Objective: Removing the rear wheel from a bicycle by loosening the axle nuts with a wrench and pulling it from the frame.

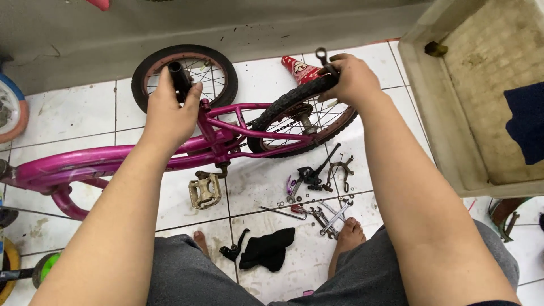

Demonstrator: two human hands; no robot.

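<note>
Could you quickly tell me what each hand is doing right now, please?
Left hand: closed around the black seat tube of the pink bike frame.
Right hand: closed on the rear tyre, also holding a wrench.

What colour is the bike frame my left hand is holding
The bike frame is glossy magenta-pink, clearest in the head view.
</note>
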